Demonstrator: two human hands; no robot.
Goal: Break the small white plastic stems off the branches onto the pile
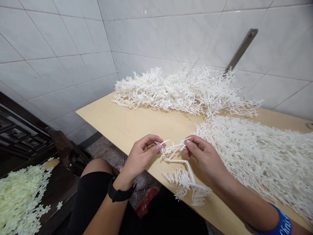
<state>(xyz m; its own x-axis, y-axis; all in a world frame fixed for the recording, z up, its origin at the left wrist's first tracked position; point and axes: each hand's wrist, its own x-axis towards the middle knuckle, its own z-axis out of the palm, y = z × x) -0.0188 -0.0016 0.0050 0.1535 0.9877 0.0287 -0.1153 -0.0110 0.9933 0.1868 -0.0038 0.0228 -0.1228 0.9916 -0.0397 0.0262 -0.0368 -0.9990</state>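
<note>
Both my hands pinch a white branched plastic stem (174, 160) above the near edge of the table. My left hand (144, 153) has thumb and fingertips closed on one thin branch end. Opposite it, my right hand (202, 155) grips another branch tip between thumb and forefinger. The stem bends downward between them, and feathery white sprigs (182, 181) hang at its lower end, close to the tabletop. Fingertips cover the gripped tips in part.
A heap of white branched stems (176, 89) lies along the tiled wall (171, 32). Finer white sprigs (256, 153) spread over the right of the wooden table (117, 120). Pale green-white blossoms (22, 199) lie on a dark wooden seat at left. A metal bracket (241, 50) leans up the wall.
</note>
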